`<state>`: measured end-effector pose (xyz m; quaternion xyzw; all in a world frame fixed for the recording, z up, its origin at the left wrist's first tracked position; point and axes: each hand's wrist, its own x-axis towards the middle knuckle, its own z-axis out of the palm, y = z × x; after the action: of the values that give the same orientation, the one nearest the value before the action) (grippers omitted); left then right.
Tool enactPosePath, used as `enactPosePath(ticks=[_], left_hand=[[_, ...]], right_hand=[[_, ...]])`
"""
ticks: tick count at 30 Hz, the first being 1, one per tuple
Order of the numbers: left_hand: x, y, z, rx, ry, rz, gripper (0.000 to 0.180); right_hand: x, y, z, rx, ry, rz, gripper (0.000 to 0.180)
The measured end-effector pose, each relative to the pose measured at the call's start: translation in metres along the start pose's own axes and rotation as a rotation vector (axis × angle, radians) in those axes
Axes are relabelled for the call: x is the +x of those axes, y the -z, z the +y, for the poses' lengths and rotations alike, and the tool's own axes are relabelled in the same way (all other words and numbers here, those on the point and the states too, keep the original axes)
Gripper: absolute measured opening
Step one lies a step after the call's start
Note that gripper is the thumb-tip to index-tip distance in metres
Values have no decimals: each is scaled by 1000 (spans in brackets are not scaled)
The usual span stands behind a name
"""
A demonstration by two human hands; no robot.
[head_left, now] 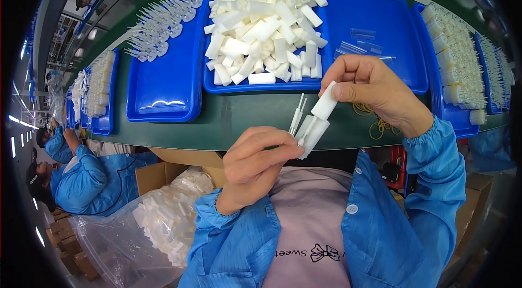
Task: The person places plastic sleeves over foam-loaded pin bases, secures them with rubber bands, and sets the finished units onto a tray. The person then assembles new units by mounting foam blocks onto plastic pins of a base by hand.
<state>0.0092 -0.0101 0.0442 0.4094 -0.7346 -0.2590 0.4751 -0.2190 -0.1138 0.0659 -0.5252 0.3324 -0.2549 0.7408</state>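
My right hand (375,87) pinches a white foam-like block (325,102) between thumb and fingertips. Below that block, a second white block (313,137) is at the fingertips of my left hand (253,166). The two blocks lie nearly in line and look to touch or almost touch. From my left fingers a small part with thin upright rods (298,115) sticks up beside the blocks; its base is hidden by the fingers. Both hands are above the near edge of the green table (244,111).
A blue tray (261,88) heaped with white blocks (255,27) stands ahead. To its left, another tray (163,87) holds rodded transparent parts (157,30); to its right, one holds transparent tubes (353,48). Yellow rubber bands (380,126) lie near my right wrist. A person (89,179) sits at left.
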Motion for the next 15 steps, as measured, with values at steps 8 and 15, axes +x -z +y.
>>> enactPosePath(ticks=[8, 15], left_hand=[[-10, -16, 2, -61, -16, 178, 34], [-16, -18, -10, -202, 332, 66, 23]], right_hand=[[-15, -39, 4, -159, 124, 0, 14], [13, -9, -1, -631, 400, 133, 21]])
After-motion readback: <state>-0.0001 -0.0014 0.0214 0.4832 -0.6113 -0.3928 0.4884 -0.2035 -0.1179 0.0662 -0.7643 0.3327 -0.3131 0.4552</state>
